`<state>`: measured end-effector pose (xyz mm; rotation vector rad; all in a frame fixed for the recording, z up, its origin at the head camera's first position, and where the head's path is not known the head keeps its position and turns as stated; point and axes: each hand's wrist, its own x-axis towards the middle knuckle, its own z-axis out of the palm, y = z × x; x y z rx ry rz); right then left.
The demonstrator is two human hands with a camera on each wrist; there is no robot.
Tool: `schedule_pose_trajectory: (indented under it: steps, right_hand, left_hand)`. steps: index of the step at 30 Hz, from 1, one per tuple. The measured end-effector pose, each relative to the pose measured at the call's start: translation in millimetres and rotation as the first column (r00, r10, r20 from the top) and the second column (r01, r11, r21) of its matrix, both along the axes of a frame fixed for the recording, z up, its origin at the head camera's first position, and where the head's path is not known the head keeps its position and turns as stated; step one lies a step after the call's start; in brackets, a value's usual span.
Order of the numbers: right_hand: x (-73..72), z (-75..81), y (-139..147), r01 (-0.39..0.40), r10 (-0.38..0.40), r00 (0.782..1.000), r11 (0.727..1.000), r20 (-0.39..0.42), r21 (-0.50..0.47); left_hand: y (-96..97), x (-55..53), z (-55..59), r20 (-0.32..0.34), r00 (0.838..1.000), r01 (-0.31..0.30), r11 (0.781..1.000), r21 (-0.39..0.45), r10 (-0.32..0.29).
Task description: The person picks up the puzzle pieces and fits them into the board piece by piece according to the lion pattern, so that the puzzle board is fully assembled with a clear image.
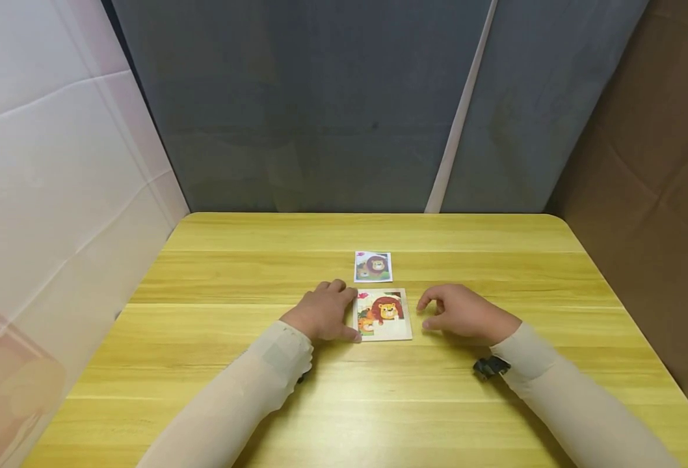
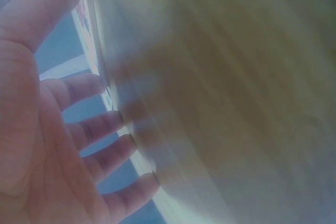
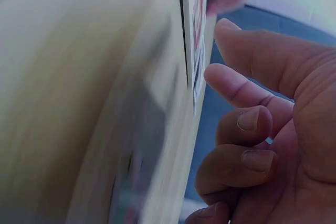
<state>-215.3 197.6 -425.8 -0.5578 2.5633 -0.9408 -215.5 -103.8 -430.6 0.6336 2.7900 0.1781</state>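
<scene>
A square puzzle board [image 1: 383,331] lies flat on the table, partly filled with pieces that show a lion with a reddish-brown mane. My left hand [image 1: 326,312] rests at the board's left edge, its thumb by the lower left corner and its fingers spread. In the left wrist view those fingers [image 2: 126,199] are extended and hold nothing. To the right of the board, apart from it, hovers my right hand [image 1: 467,313]. The right wrist view shows its thumb [image 3: 262,51] and index finger apart with nothing between them, the other fingers loosely bent.
Just behind the board lies a printed card [image 1: 373,267] with a similar lion picture. The wooden table [image 1: 233,260] has a grey curtain [image 1: 320,104] beyond its far edge, a pale cloth [image 1: 69,162] at left and a brown one [image 1: 654,143] at right.
</scene>
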Motion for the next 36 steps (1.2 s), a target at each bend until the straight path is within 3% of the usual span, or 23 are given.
schedule_pose_trajectory:
  steps: [8,16,36]
  right_hand:
    - [4.8,4.8,45,0.081,-0.081,0.997,0.996,-0.004,0.031]
    - [7.5,-0.8,72,0.083,-0.083,0.996,0.996,0.019,0.012]
    - [7.4,-8.7,78,0.033,-0.035,0.999,0.997,0.024,0.069]
  left_hand:
    - [0.4,0.1,0.5,0.003,1.000,-0.001,1.000,-0.003,0.001]
    - [-0.8,-0.5,0.4,0.000,1.000,0.004,1.000,-0.003,-0.004]
    - [-2.2,-2.8,-4.0,-0.009,1.000,0.006,1.000,0.004,-0.006]
